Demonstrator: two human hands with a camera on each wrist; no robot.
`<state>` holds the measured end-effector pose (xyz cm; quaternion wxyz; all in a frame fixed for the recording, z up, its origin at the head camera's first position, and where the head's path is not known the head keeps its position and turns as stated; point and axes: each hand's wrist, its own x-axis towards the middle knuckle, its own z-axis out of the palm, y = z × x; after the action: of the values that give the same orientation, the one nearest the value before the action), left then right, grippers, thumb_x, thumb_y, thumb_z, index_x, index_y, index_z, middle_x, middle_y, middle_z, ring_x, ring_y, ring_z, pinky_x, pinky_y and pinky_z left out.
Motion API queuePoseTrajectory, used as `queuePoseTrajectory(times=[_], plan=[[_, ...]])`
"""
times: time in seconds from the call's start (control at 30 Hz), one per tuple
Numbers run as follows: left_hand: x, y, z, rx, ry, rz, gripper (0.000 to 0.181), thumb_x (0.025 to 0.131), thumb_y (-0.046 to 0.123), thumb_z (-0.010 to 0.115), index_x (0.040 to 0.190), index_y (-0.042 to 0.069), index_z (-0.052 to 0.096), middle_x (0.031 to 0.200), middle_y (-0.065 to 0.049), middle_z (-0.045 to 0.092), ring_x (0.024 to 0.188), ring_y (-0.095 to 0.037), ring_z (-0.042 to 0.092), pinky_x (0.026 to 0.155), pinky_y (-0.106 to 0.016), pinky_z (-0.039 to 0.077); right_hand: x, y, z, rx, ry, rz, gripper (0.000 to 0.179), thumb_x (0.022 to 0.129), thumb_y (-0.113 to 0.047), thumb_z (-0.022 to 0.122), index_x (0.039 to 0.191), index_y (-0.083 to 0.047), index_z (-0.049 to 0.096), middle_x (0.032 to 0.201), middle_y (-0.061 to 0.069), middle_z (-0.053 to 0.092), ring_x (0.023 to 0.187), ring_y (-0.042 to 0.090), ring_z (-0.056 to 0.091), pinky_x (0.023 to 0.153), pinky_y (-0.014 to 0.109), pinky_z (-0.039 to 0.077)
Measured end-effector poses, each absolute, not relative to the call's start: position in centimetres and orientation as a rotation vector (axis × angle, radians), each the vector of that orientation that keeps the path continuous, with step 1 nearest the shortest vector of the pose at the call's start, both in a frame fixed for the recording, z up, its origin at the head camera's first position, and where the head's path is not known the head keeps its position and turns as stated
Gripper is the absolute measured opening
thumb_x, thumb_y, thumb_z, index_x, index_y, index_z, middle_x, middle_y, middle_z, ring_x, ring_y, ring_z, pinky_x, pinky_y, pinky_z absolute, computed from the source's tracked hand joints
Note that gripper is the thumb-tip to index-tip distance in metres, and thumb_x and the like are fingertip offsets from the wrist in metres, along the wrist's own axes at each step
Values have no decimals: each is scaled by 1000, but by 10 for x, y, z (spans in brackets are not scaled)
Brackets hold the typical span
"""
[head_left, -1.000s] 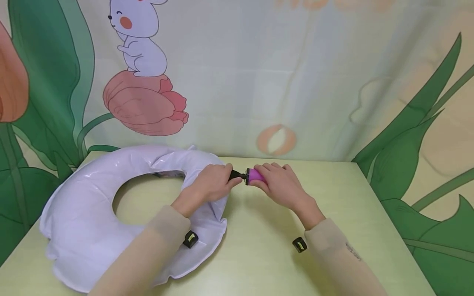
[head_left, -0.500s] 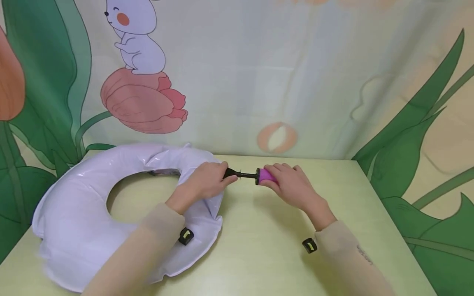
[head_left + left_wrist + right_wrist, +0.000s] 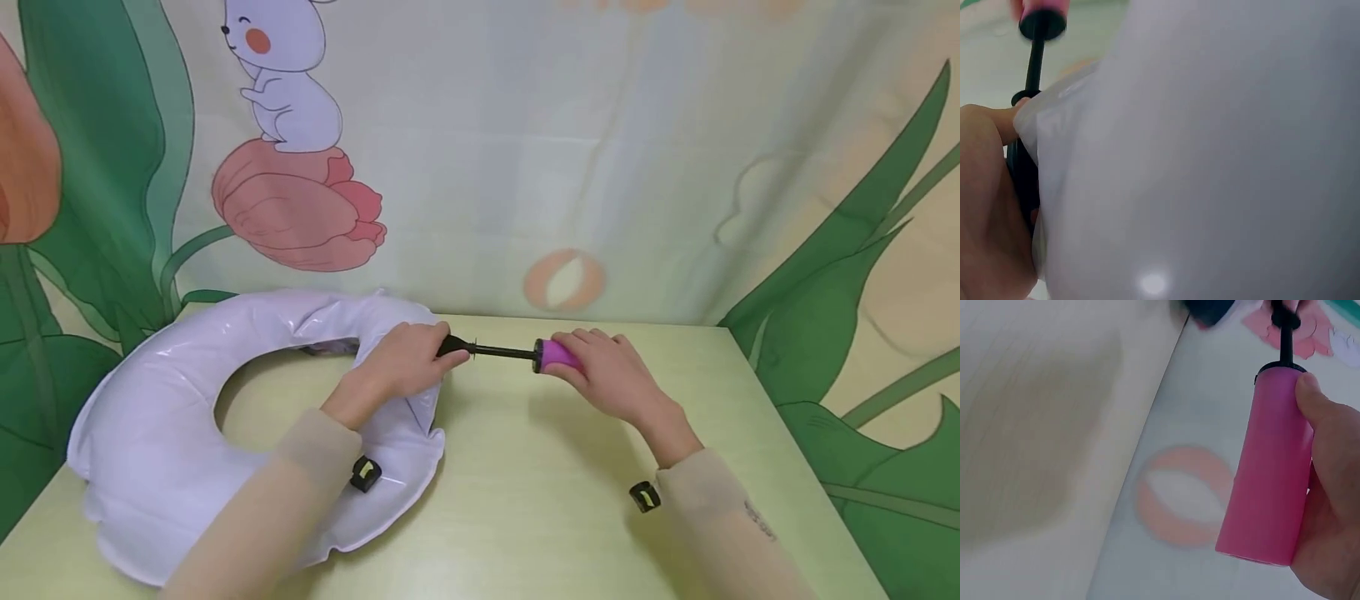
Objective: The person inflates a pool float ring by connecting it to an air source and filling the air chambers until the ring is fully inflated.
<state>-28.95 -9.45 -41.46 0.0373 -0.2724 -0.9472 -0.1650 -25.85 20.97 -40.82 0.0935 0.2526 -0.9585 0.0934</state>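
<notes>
A hand pump spans the space between both hands, its black rod (image 3: 506,352) drawn well out. My right hand (image 3: 617,377) wraps the pump's pink-purple barrel (image 3: 1266,469); the thumb lies along it near the black collar. With my left hand (image 3: 397,362) I grip the pump's black end piece (image 3: 455,344), at the right side of a pale lavender inflatable swim ring (image 3: 153,417). In the left wrist view the ring's film (image 3: 1210,156) fills most of the picture and hides part of my left hand's fingers. The ring is puffed up, with creases along its right part.
The ring lies on a light yellow-green table (image 3: 517,500), covering its left side. Behind stands a curtain (image 3: 480,167) printed with a rabbit, tulips and leaves. A small black wrist device (image 3: 645,497) sits by the right sleeve, another (image 3: 366,473) by the left.
My hands have drawn apart, the right one moving right with the barrel and the left one moving slightly left. More of the pump's black rod shows now.
</notes>
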Motion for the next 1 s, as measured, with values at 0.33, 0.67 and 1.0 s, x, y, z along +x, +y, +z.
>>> queuePoseTrajectory(times=[0.33, 0.67, 1.0], plan=[[-285, -66, -417, -879, -2900, -429, 40, 106, 43, 54, 89, 7, 53, 70, -4, 54, 65, -24, 54, 70, -43, 45, -269, 187, -421, 824, -2794, 221, 52, 103, -53, 56, 137, -14, 61, 117, 3, 67, 105, 25, 59, 84, 49, 42], [-289, -79, -418, -833, -2922, -547, 39, 105, 46, 55, 90, 10, 53, 71, -3, 53, 66, -23, 52, 64, -37, 41, -267, 200, -412, 828, -2773, 209, 51, 102, -52, 59, 136, -14, 62, 121, 4, 67, 107, 25, 60, 85, 49, 42], [-291, -74, -416, -868, -2912, -515, 40, 106, 45, 53, 89, 8, 52, 72, -4, 54, 67, -24, 54, 66, -40, 44, -269, 196, -410, 817, -2784, 162, 54, 103, -53, 56, 139, -13, 61, 125, 6, 67, 111, 27, 60, 86, 50, 41]])
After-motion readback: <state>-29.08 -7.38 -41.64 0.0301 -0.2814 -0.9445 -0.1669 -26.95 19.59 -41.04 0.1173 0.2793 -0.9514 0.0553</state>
